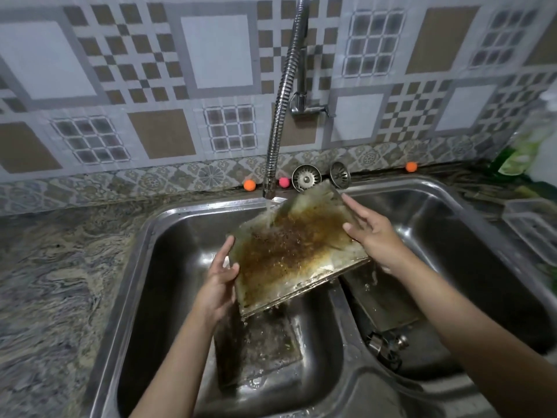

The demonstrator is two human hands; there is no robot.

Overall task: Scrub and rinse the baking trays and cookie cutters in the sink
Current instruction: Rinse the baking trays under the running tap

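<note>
Tilting under the running water, 1 baking tray (297, 251) is held above the divider of the double sink (156, 236), its far edge raised toward the wall and its near edge low. Its upper face is coated with brown, baked-on residue, darkest in the middle. The left hand (218, 282) holds the tray's left edge, fingers curled against the rim with the thumb on top. The right hand (372, 233) rests on the right edge with its fingers straight and spread, pressing rather than clamping. Water from the flexible metal faucet (284, 98) lands on the tray's upper part and runs off the low corner.

A 2nd tray (262, 342) lies flat on the floor of the left basin, directly below the held one and partly covered by it and by the left forearm. In the right basin, a dark flat piece (382, 303) and some small metal items (387, 346) lie under the right forearm; I cannot tell what they are.

Along the ledge behind the sink sit 2 metal drain strainers (305, 177), propped on edge, plus 3 small balls (249, 185): 2 orange and 1 pink. A green dish-soap bottle (524, 149) stands at the far right, with a clear plastic container (533, 224) near it on the counter.
</note>
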